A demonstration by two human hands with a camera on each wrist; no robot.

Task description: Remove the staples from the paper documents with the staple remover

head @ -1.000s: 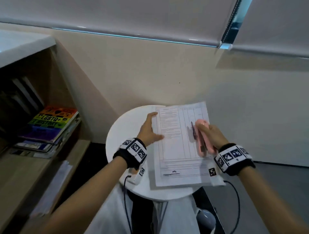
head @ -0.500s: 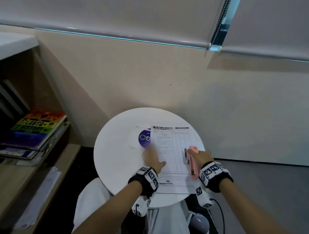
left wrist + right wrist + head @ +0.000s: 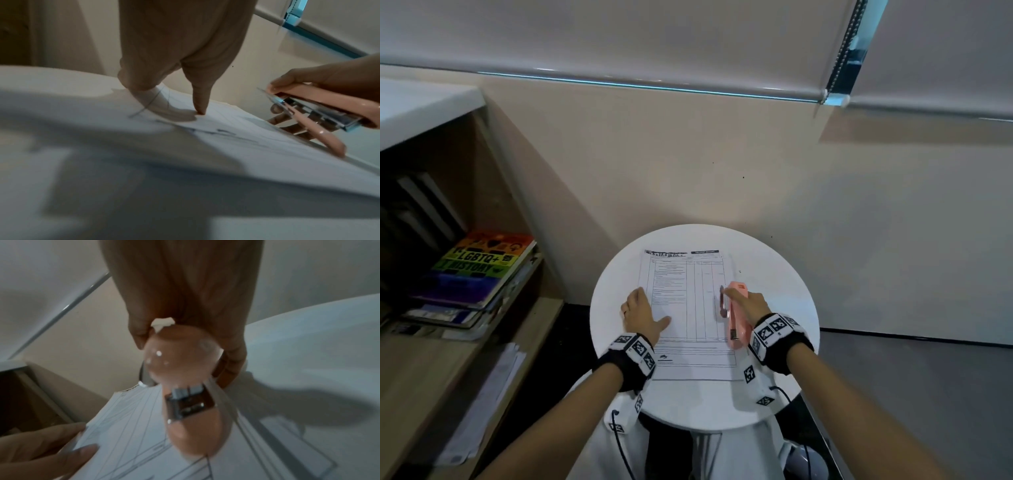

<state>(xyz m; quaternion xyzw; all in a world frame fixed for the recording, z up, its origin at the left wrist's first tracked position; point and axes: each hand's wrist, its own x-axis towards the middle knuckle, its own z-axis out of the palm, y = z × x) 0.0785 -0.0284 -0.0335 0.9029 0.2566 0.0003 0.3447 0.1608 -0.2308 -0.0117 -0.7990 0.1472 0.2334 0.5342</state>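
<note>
I have the printed document lying flat on the round white table, its header end pointing away from me toward the wall. A moment ago a blue-and-green disc showed on the tabletop just left of the sheets; now the paper sits over that spot and I can no longer see the disc. My read is that the document has been slid left and squared up, so the set-up part of the job looks about done.

My left hand lies flat along the left edge of the paper, fingers straight, thumb spread onto the sheet, pinning it to the table. From the left wrist view a fingertip presses the page down.

My right hand is wrapped around the pink staple remover, which looks much like a small stapler with a metal mechanism between two pink arms. It sits over the right margin of the document, long axis running toward me. The right wrist view shows the near end just above the paper; I cannot tell whether it touches.

I cannot make out any staple in these views, so I judge no pulling has started. Next I would need to find the staple, probably at a far corner, and bring the tool there.
</note>
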